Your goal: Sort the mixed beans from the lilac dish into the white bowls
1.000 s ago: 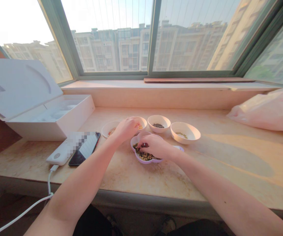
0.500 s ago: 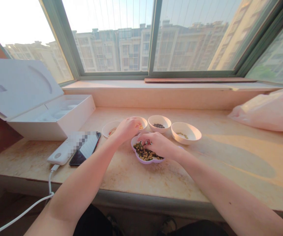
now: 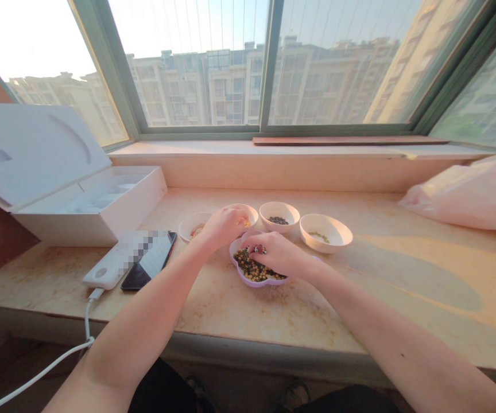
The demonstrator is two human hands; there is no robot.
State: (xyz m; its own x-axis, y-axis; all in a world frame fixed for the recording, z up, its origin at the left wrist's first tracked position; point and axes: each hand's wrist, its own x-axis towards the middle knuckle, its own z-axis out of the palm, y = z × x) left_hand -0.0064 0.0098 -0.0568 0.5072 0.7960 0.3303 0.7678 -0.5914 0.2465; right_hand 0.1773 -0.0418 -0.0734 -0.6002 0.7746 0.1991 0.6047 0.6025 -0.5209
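My left hand (image 3: 226, 225) reaches over a white bowl (image 3: 253, 213) with yellow beans in it. Its fingers are bent down together at the bowl, and what they pinch is hidden. A purple scalloped dish (image 3: 256, 284) stands nearer to me, filled with mixed dark and yellow beans (image 3: 252, 268). Into this mix dips my right hand (image 3: 279, 252), wearing a ring. Its fingers are curled together among the beans, their tips partly hidden. Left of my left hand sits another white bowl (image 3: 184, 228) with reddish contents.
Two more white bowls stand behind and right of the dish: one with black beans (image 3: 278, 220), one with greenish beans (image 3: 319, 236). At left are an open white box (image 3: 71, 226), a phone (image 3: 144, 269) and a cabled power bank (image 3: 101, 272). A plastic bag (image 3: 472, 195) lies at right.
Both hands stay over the same bowl and dish. The fingers of my right hand have shifted very slightly among the beans.
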